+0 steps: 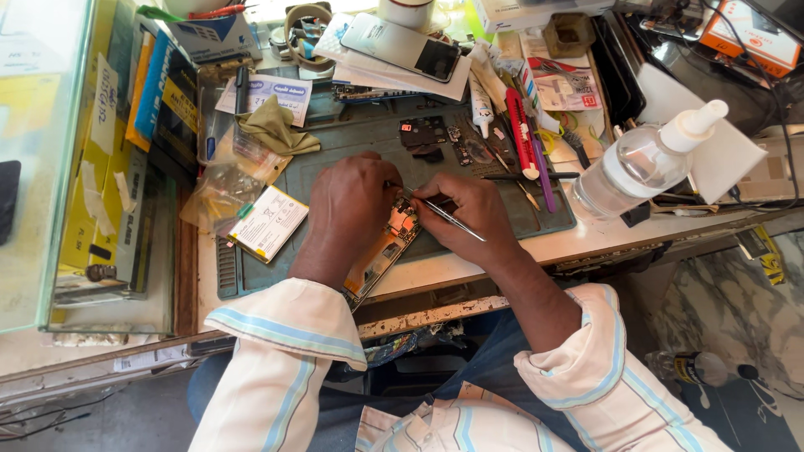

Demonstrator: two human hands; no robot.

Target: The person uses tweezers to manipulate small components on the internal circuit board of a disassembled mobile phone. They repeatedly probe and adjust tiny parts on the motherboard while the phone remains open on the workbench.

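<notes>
Striped sleeves (pixel 285 351) come up to two hands over an opened phone (pixel 381 251) lying on the green mat (pixel 352 142) at the near edge of the table (pixel 586 238). Left hand (pixel 352 205) presses down on the phone, its fingers curled on it, while the right hand (pixel 469 209) has its fingers pinched around thin metal tweezers (pixel 448 216) touching the phone's top. A clear bottle (pixel 641 163) lies well off to the right.

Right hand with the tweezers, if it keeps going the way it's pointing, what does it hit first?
The right hand points its tweezers up-left; they would likely first meet the opened phone, then the left hand.
</notes>
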